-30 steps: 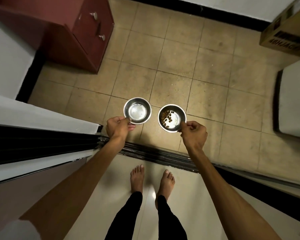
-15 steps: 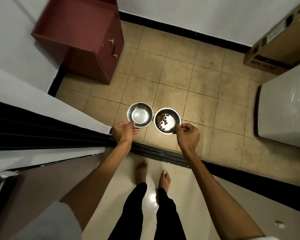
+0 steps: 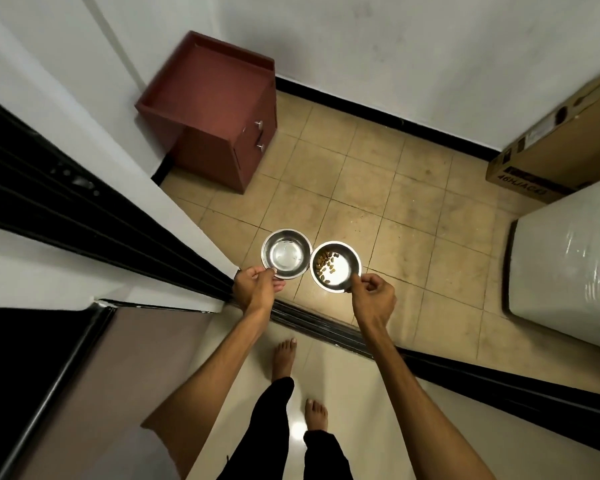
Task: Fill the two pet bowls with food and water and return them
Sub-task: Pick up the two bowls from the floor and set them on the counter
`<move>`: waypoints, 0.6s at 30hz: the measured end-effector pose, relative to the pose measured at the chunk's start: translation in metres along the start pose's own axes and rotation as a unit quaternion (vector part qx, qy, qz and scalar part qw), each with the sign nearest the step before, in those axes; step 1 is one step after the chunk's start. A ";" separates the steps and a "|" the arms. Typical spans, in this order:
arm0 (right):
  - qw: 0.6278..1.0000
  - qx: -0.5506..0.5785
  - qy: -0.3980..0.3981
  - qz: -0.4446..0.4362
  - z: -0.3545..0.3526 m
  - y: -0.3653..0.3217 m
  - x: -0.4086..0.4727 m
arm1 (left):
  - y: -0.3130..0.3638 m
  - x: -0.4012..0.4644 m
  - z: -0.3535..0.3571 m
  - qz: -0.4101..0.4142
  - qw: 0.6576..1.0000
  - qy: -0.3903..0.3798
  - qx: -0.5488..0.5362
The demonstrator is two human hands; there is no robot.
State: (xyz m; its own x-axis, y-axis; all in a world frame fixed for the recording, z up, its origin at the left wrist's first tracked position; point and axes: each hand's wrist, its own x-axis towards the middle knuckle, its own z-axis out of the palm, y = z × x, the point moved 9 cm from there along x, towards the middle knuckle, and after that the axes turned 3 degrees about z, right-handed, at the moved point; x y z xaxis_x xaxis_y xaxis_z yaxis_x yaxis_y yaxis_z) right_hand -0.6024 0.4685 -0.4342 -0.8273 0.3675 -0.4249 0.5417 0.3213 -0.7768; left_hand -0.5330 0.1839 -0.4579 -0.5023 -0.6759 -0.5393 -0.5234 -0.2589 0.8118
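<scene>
Head view: red cabinet [image 3: 219, 109] left, cardboard box [image 3: 561, 147] right of bowls [image 3: 286, 252].

Both arms outstretched, left hand [image 3: 255, 289] and right hand [image 3: 373, 296] pinching.

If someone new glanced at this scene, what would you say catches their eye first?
Two shiny steel bowls held out side by side over the tiled floor: the left hand pinches the rim of the water bowl, the right hand pinches the rim of the kibble bowl, which holds only a scatter of brown pellets. Next, the dark red cabinet in the far left corner, then the cardboard box at right.
</scene>
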 end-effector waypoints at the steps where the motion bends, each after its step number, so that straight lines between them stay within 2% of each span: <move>1: 1.000 -0.002 -0.003 -0.004 -0.003 -0.002 -0.004 | 0.000 -0.006 -0.004 0.001 1.000 0.002 0.001; 11: 0.997 -0.041 -0.036 -0.059 -0.046 -0.023 -0.047 | -0.008 -0.076 -0.059 0.009 0.997 0.065 -0.028; 18: 0.989 -0.057 -0.088 -0.103 -0.060 -0.043 -0.099 | -0.010 -0.128 -0.117 0.015 0.992 0.110 -0.064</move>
State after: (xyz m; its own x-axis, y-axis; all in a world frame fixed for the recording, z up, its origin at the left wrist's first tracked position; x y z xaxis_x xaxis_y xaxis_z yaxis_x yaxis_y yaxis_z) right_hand -0.5352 0.4707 -0.3309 -0.9293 0.1300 -0.3457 0.3646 0.4728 -0.8022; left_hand -0.3831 0.1927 -0.3711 -0.3461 -0.8155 -0.4638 -0.4124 -0.3118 0.8560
